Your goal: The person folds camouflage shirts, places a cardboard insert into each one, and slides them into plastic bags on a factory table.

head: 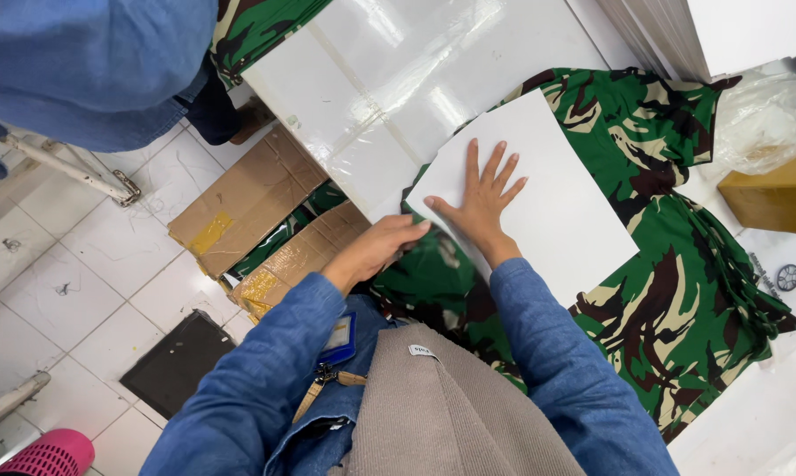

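Evidently I was mid-fold; right hand (486, 198) pressed the white card (539, 203), fingers spread, left hand (376, 251) gripping the camouflage cloth (671, 291) edge, which wanted tucking over next.

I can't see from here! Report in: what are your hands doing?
Right hand flat, fingers spread on white card. Left hand grips camouflage cloth at card's edge. Nothing in the way.
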